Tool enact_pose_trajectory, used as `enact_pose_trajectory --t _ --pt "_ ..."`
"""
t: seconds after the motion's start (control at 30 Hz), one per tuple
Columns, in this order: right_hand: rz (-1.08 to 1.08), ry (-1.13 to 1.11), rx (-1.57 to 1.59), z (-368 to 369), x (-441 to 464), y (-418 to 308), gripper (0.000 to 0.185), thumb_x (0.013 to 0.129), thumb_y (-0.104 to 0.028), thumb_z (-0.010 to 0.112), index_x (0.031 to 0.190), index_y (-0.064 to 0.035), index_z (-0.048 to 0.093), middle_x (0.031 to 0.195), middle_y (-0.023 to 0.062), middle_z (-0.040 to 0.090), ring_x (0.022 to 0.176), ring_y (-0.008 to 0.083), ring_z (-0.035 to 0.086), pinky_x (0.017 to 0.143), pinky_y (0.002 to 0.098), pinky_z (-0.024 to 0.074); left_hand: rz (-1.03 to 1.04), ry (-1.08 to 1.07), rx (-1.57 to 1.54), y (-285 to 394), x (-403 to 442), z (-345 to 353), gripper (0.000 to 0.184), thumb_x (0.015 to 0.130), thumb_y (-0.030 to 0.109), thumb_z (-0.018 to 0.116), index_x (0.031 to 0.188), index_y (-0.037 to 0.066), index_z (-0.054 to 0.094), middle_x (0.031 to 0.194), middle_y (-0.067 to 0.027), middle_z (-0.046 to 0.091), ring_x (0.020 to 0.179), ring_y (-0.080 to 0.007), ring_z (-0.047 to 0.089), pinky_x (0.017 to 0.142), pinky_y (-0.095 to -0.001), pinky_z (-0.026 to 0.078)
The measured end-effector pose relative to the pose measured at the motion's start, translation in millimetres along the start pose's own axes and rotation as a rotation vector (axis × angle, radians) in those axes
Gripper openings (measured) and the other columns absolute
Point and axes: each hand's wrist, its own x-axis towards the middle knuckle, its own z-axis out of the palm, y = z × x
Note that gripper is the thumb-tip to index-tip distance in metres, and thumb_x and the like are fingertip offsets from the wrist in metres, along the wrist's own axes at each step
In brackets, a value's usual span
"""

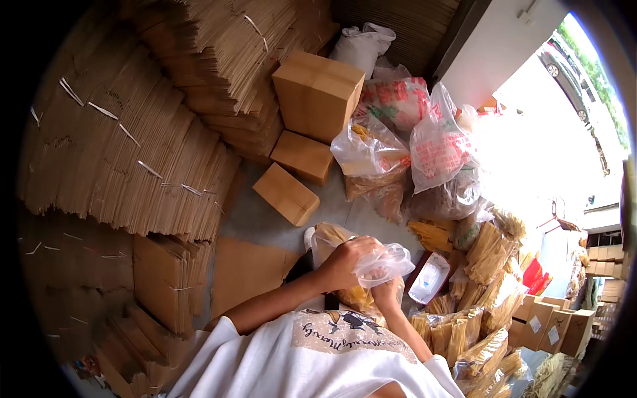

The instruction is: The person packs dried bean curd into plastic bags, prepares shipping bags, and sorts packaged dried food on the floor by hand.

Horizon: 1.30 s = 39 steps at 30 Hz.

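Note:
My left hand (346, 263) is closed around the gathered neck of a clear plastic bag (361, 302). My right hand (383, 289) grips the same bunched plastic from the other side, its fingers partly covered by the film. The loose bag mouth puffs out between and above both hands. Yellowish dried food shows through the bag's wall, low in front of my body; its exact kind is hard to make out. Beneath my hands, the lower part of the bag is partly hidden by my forearms and shirt.
Tied stacks of flattened cardboard (119, 146) rise on the left. Closed cartons (286, 194) sit ahead, beside filled plastic bags (441, 142). A white-lined tray (430, 278) lies close right, near bundles of yellow dried sticks (488, 252). Further right stand more cartons (551, 325).

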Motion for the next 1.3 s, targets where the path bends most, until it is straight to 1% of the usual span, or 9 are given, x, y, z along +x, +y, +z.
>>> enact_pose_trajectory --t 0.07,0.3,0.43,0.6,0.67,0.7,0.8,0.97,1.3 --pt "-0.102 -0.013 0.033 10 24 -14 0.032 0.072 -0.017 0.053 0.097 0.0000 0.045 0.088 0.0075 0.049 0.083 0.0141 0.045 0.069 0.0251 0.0376 0.024 -0.001 0.027 -11 15 -23 0.034 0.062 0.017 0.062 0.090 -0.001 0.051 0.088 -0.0163 0.052 0.084 -0.0297 0.050 0.077 -0.0350 0.038" --pt "-0.178 -0.007 -0.157 46 84 -45 0.024 0.072 -0.002 0.047 0.096 0.0022 0.044 0.085 0.0080 0.050 0.080 0.0153 0.046 0.068 0.0263 0.0378 -0.111 -0.202 0.370 -49 26 -119 0.097 0.047 0.035 0.072 0.122 0.005 0.018 0.126 -0.0128 0.023 0.118 -0.0251 0.017 0.096 -0.0440 0.006" --pt "-0.139 0.021 -0.013 57 104 -35 0.020 0.074 0.001 0.044 0.093 0.0045 0.047 0.084 0.0069 0.051 0.076 0.0126 0.046 0.065 0.0242 0.0382 -0.333 -0.043 0.438 -73 3 -131 0.108 0.047 0.039 0.072 0.125 0.004 0.007 0.130 -0.0130 0.009 0.121 -0.0280 0.003 0.095 -0.0440 0.008" --pt "-0.061 0.178 0.071 69 141 -57 0.005 0.073 0.000 0.050 0.076 0.0023 0.053 0.074 0.0028 0.054 0.071 0.0106 0.049 0.065 0.0223 0.0381 -0.461 0.649 0.218 -113 -22 -115 0.101 0.053 0.057 0.061 0.125 0.005 0.010 0.130 -0.0141 0.009 0.120 -0.0298 0.006 0.093 -0.0497 0.012" --pt "-0.041 0.214 0.126 83 155 -79 0.004 0.072 0.001 0.051 0.071 0.0010 0.054 0.070 0.0017 0.054 0.068 0.0094 0.049 0.064 0.0216 0.0377 -0.927 0.507 -1.491 -124 -26 -125 0.097 0.057 0.070 0.042 0.125 0.007 0.011 0.129 -0.0117 0.015 0.118 -0.0303 0.016 0.091 -0.0480 0.019" --pt "-0.016 0.191 0.173 89 161 -87 0.003 0.072 0.001 0.051 0.073 0.0015 0.054 0.072 0.0022 0.054 0.069 0.0097 0.049 0.064 0.0216 0.0377 -0.780 0.251 -1.855 -124 -23 -131 0.091 0.059 0.075 0.025 0.124 0.011 0.019 0.127 -0.0097 0.023 0.114 -0.0310 0.024 0.087 -0.0488 0.025" --pt "-0.031 0.034 0.186 105 164 -107 0.006 0.074 0.000 0.049 0.077 0.0021 0.053 0.074 0.0044 0.053 0.068 0.0124 0.049 0.064 0.0234 0.0380 -0.703 0.176 -1.922 -114 -7 -130 0.081 0.064 0.070 0.027 0.122 0.014 0.024 0.124 -0.0100 0.028 0.112 -0.0292 0.029 0.087 -0.0488 0.026" --pt "-0.847 -0.375 -0.329 116 206 -144 0.017 0.052 -0.007 0.058 0.063 -0.0009 0.047 0.065 0.0112 0.046 0.055 0.0254 0.047 0.047 0.0294 0.0389 -0.399 0.498 -1.738 -112 28 -117 0.043 0.078 0.033 0.044 0.114 0.011 0.035 0.110 -0.0047 0.043 0.100 -0.0197 0.043 0.082 -0.0357 0.038" --pt "-1.243 -0.343 -0.498 142 332 -189 0.019 0.050 -0.010 0.053 0.068 -0.0052 0.051 0.066 0.0034 0.045 0.065 0.0191 0.046 0.053 0.0291 0.0385 -0.216 0.525 -1.287 -207 170 -226 0.038 0.079 0.031 0.043 0.111 0.011 0.038 0.108 -0.0052 0.045 0.099 -0.0194 0.043 0.082 -0.0369 0.038"
